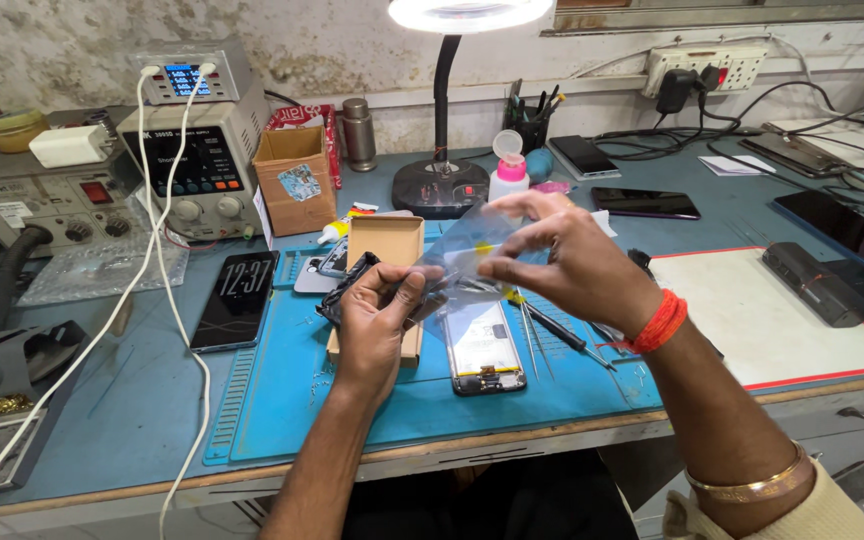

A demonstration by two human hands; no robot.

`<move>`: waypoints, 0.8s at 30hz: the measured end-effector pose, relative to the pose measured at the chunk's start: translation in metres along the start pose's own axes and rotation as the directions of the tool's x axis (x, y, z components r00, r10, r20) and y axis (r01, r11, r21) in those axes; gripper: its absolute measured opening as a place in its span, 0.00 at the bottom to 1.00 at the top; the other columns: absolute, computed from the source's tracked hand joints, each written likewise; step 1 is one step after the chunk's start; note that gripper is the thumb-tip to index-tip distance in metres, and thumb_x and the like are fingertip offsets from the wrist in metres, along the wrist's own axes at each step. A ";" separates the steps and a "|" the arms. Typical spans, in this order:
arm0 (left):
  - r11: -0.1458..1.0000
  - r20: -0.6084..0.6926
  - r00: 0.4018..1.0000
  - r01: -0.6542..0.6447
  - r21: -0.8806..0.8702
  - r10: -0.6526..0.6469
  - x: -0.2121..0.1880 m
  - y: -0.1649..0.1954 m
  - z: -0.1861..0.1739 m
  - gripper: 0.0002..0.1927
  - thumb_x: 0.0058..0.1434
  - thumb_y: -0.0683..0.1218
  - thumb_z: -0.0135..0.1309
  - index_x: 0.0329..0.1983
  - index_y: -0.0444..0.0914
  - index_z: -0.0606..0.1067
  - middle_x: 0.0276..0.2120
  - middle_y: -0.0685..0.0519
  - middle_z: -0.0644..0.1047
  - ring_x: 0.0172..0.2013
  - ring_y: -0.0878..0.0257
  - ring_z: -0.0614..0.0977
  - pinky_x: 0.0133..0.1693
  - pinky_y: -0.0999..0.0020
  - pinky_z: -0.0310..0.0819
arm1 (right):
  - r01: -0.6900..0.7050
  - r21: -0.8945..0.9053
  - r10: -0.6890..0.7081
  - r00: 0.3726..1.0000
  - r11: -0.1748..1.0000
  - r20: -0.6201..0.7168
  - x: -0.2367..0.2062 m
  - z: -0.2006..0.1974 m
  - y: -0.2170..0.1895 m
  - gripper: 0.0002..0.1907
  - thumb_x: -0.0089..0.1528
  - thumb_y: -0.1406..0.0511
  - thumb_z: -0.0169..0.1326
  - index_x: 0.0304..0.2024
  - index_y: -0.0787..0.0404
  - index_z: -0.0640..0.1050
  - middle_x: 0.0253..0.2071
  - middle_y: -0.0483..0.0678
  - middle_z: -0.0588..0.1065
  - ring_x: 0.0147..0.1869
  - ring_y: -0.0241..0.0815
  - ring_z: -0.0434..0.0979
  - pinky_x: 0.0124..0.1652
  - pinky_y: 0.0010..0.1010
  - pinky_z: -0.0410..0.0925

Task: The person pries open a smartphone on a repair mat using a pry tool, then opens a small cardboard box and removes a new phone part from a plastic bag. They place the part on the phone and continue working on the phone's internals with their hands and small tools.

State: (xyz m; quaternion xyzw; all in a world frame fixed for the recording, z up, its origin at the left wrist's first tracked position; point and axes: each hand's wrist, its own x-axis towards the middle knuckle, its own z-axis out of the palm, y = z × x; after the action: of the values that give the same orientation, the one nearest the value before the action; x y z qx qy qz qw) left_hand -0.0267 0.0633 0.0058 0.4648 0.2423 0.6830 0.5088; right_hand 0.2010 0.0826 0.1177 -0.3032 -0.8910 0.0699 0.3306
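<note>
Together, both hands pinch a clear plastic film [472,250] above the blue mat [282,400]; the left hand [377,320] grips its lower corner, the right hand [562,260] its top edge; an opened phone [484,350] lies beneath, tweezers [532,335] beside it.

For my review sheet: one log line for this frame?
left hand: grips dark part | right hand: pinches clear film | opened phone: on blue mat

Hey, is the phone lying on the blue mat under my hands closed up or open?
Open: the phone lies with its back cover off, pale inner frame and parts exposed.
</note>
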 end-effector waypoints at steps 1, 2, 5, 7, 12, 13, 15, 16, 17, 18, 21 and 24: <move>1.000 -0.002 1.000 0.006 0.001 -0.006 -0.001 0.000 0.001 0.10 0.67 0.45 0.56 0.42 0.32 0.76 0.43 0.46 0.83 0.42 0.63 0.84 0.49 0.63 0.83 | 0.004 0.025 -0.005 0.999 1.000 0.050 0.000 0.000 0.001 0.13 0.58 0.54 0.64 0.37 0.53 0.88 0.63 0.50 0.74 0.66 0.52 0.70 0.58 0.42 0.67; 1.000 -0.003 1.000 0.012 0.001 -0.012 -0.001 0.000 0.001 0.10 0.67 0.45 0.56 0.42 0.32 0.76 0.43 0.45 0.83 0.42 0.63 0.84 0.49 0.64 0.83 | 0.025 0.023 -0.026 0.997 0.999 0.067 0.000 0.000 0.001 0.13 0.57 0.54 0.64 0.38 0.53 0.88 0.63 0.51 0.73 0.66 0.53 0.69 0.59 0.43 0.66; 1.000 0.003 1.000 0.008 -0.022 -0.008 -0.002 0.000 0.002 0.09 0.67 0.45 0.56 0.41 0.33 0.76 0.43 0.45 0.83 0.42 0.62 0.85 0.49 0.62 0.83 | 0.071 0.013 -0.072 0.990 0.997 0.122 -0.001 -0.001 0.000 0.13 0.58 0.55 0.65 0.39 0.53 0.88 0.64 0.53 0.72 0.67 0.54 0.69 0.60 0.44 0.64; 0.999 0.004 1.000 -0.011 -0.031 0.011 -0.002 0.000 0.001 0.09 0.68 0.45 0.56 0.41 0.32 0.75 0.42 0.45 0.83 0.43 0.62 0.85 0.50 0.62 0.83 | 0.085 0.000 -0.084 0.983 0.996 0.165 0.000 -0.003 0.000 0.12 0.58 0.55 0.65 0.38 0.53 0.88 0.64 0.52 0.73 0.66 0.53 0.70 0.60 0.44 0.64; 0.999 -0.033 0.999 -0.002 -0.043 0.000 -0.002 0.000 0.001 0.09 0.67 0.45 0.56 0.41 0.33 0.76 0.42 0.46 0.83 0.42 0.63 0.85 0.49 0.61 0.84 | -0.099 -0.005 0.099 0.992 0.995 0.081 -0.002 -0.005 0.001 0.14 0.55 0.52 0.64 0.35 0.53 0.87 0.61 0.47 0.76 0.63 0.48 0.75 0.57 0.39 0.69; 0.999 -0.032 0.999 -0.006 -0.048 0.004 -0.002 0.000 0.001 0.08 0.67 0.44 0.56 0.40 0.33 0.75 0.42 0.46 0.83 0.42 0.63 0.85 0.49 0.61 0.84 | -0.141 -0.007 0.141 0.986 0.990 0.083 -0.002 -0.004 0.001 0.15 0.55 0.52 0.64 0.34 0.54 0.87 0.61 0.46 0.76 0.63 0.47 0.76 0.56 0.38 0.70; 0.998 -0.023 1.000 -0.018 -0.052 0.017 -0.002 -0.001 0.002 0.08 0.67 0.44 0.56 0.40 0.33 0.75 0.41 0.46 0.83 0.42 0.62 0.85 0.49 0.62 0.83 | -0.063 -0.011 0.064 0.990 0.998 0.124 -0.001 -0.001 0.002 0.15 0.56 0.53 0.64 0.37 0.55 0.87 0.62 0.50 0.75 0.64 0.51 0.73 0.58 0.41 0.67; 0.998 -0.017 1.000 -0.025 -0.052 0.024 -0.002 -0.001 0.002 0.08 0.67 0.44 0.56 0.40 0.33 0.75 0.41 0.46 0.83 0.42 0.62 0.85 0.50 0.62 0.83 | -0.026 -0.012 0.027 0.989 1.000 0.145 -0.001 0.000 0.002 0.15 0.57 0.54 0.65 0.39 0.55 0.88 0.62 0.52 0.74 0.64 0.53 0.72 0.58 0.42 0.66; 0.998 -0.010 0.999 -0.033 -0.052 0.032 -0.002 -0.001 0.002 0.08 0.68 0.44 0.56 0.40 0.32 0.75 0.41 0.45 0.83 0.42 0.61 0.85 0.50 0.62 0.82 | -0.037 -0.016 0.039 0.985 0.999 0.169 -0.001 0.000 0.003 0.15 0.57 0.54 0.64 0.38 0.55 0.88 0.62 0.52 0.74 0.64 0.54 0.72 0.58 0.42 0.66; 0.998 -0.007 0.999 -0.038 -0.041 0.038 -0.003 -0.002 0.003 0.08 0.68 0.44 0.56 0.40 0.32 0.75 0.41 0.46 0.83 0.42 0.61 0.85 0.50 0.63 0.82 | -0.048 -0.019 0.050 0.980 0.999 0.195 -0.001 0.001 0.003 0.15 0.57 0.54 0.64 0.38 0.56 0.88 0.63 0.52 0.73 0.64 0.54 0.71 0.58 0.42 0.66; 0.998 -0.006 0.999 -0.053 -0.017 0.053 -0.004 -0.003 0.002 0.07 0.68 0.43 0.56 0.41 0.33 0.75 0.41 0.46 0.83 0.42 0.61 0.84 0.50 0.63 0.81 | -0.053 -0.009 0.054 0.966 0.999 0.253 0.000 0.005 0.004 0.14 0.56 0.54 0.65 0.37 0.56 0.88 0.63 0.53 0.73 0.63 0.54 0.71 0.59 0.43 0.64; 0.998 -0.015 0.998 -0.057 -0.026 0.056 -0.003 -0.004 0.002 0.07 0.69 0.43 0.56 0.40 0.33 0.75 0.40 0.46 0.83 0.42 0.61 0.85 0.50 0.63 0.82 | -0.012 0.015 0.008 0.970 1.000 0.245 0.000 0.006 0.004 0.13 0.54 0.56 0.66 0.35 0.57 0.88 0.62 0.53 0.73 0.63 0.55 0.71 0.59 0.44 0.64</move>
State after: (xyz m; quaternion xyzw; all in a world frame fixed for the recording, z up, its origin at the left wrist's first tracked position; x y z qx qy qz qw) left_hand -0.0233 0.0615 0.0022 0.4596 0.2237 0.7036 0.4936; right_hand 0.1994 0.0864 0.1114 -0.2940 -0.9228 0.1160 0.2203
